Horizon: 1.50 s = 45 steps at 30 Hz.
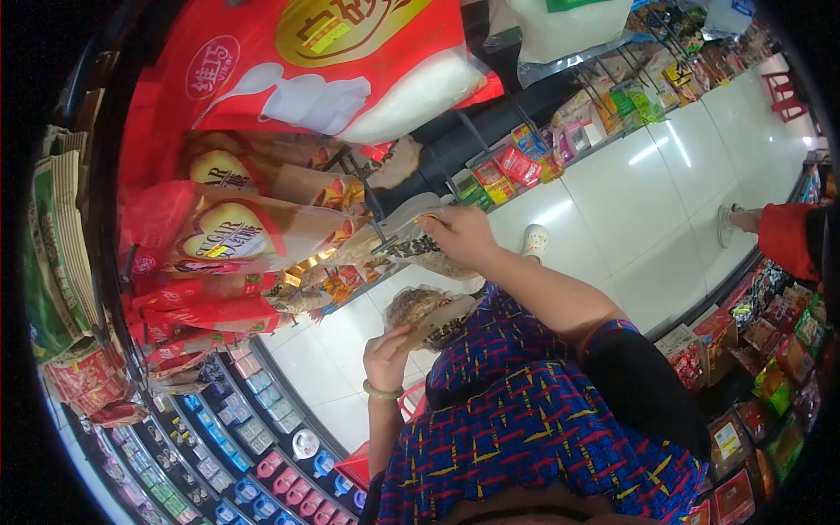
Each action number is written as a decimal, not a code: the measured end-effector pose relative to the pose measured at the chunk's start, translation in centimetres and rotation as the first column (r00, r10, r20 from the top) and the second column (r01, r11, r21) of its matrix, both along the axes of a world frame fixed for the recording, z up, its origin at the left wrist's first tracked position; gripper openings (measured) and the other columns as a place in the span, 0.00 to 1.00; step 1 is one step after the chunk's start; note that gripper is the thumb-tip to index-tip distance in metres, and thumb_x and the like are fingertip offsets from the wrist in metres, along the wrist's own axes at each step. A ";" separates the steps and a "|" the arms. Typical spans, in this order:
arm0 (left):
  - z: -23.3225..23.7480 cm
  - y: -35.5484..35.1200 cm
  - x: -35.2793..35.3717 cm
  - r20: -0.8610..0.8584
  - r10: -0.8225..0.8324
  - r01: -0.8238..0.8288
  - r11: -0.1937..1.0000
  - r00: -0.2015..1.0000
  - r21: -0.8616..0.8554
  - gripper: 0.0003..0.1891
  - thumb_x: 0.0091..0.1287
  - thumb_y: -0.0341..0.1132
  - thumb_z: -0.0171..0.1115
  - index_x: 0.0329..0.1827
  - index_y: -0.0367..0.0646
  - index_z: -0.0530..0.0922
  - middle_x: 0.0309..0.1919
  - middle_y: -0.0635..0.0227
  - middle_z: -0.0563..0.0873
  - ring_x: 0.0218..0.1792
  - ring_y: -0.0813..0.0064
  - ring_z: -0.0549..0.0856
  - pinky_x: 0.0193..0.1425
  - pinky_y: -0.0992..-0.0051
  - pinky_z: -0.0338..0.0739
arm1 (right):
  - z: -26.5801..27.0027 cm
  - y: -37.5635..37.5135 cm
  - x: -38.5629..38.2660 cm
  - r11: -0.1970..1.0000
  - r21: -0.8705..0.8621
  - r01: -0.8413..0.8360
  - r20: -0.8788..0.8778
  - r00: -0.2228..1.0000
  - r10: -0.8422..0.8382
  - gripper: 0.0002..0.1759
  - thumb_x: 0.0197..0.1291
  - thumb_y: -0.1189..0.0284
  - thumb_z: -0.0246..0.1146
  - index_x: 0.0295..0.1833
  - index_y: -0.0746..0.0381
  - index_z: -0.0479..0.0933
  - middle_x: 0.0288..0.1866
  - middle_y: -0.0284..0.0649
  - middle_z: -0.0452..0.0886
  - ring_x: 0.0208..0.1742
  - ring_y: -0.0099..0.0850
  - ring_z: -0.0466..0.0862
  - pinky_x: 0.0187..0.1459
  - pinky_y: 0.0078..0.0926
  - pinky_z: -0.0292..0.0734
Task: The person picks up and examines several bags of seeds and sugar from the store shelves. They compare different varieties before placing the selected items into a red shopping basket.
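My left hand (385,357), with a bangle at the wrist, is closed on a clear plastic pouch (448,320) with dark lettering and brownish contents that I cannot name. Higher up, my right hand (461,236) grips the edge of a similar clear pouch (411,245) at the end of a display hook (382,242). Just left of that hook hang brown sugar bags (229,232) with heart-shaped labels. Above them is a large red sugar bag (297,74) with a picture of a white cup and spoon.
Small colourful packets (521,164) line the shelf beyond my right hand. Shelves of boxes and bottles (262,455) stand at lower left. Packaged snacks (770,350) fill the right side. A tiled floor (647,192) lies between, with another person's leg (744,223) at far right.
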<state>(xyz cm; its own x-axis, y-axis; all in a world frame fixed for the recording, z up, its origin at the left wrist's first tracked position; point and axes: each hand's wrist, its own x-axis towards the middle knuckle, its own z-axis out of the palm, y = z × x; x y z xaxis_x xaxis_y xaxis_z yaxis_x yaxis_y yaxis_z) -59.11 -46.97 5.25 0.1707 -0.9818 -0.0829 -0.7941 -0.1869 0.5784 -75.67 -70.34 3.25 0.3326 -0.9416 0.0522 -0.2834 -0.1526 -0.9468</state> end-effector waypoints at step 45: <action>1.3 -3.4 1.5 -0.590 0.480 -0.578 0.816 0.649 0.029 0.06 0.55 0.24 0.66 0.34 0.33 0.79 0.33 0.66 0.83 0.31 0.81 0.79 0.37 0.83 0.73 | -6.2 4.6 -1.2 0.580 0.564 -0.588 0.625 0.763 0.166 0.12 0.59 0.70 0.62 0.47 0.62 0.73 0.39 0.29 0.78 0.39 0.16 0.75 0.41 0.17 0.72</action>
